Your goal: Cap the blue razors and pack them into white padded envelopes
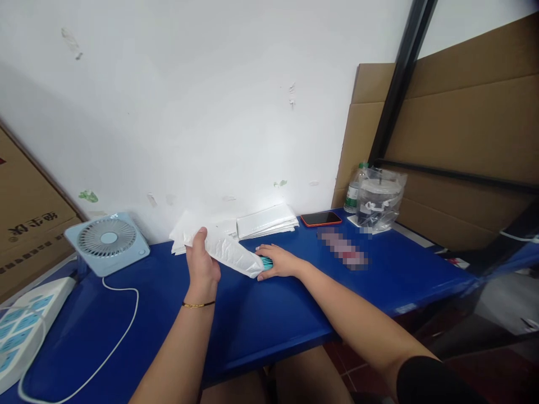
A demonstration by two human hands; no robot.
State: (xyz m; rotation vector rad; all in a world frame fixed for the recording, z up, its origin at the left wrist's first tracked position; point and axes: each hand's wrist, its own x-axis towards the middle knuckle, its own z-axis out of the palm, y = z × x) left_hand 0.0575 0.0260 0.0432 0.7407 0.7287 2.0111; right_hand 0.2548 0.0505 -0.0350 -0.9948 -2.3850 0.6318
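Observation:
My left hand [202,262] is closed on the left end of a white padded mailer [233,255], thumb on top. The mailer slants down to the right above the blue table. From its right end sticks a teal item with dark ridges or bristles [266,262]; the rest of it is hidden inside the mailer. My right hand [278,262] is closed around this teal end, with the fingertips at the mailer's edge. Behind the hands, against the wall, lie a stack of flat white mailers [267,220] and another white pile [179,235], partly covered by my left hand.
On the blue table [269,320], a light blue fan [110,238] and a white power strip [31,322] with a cable are at left. A phone [320,219], a blurred patch [343,247], a bottle [352,191] and a bagged container [379,202] are at right.

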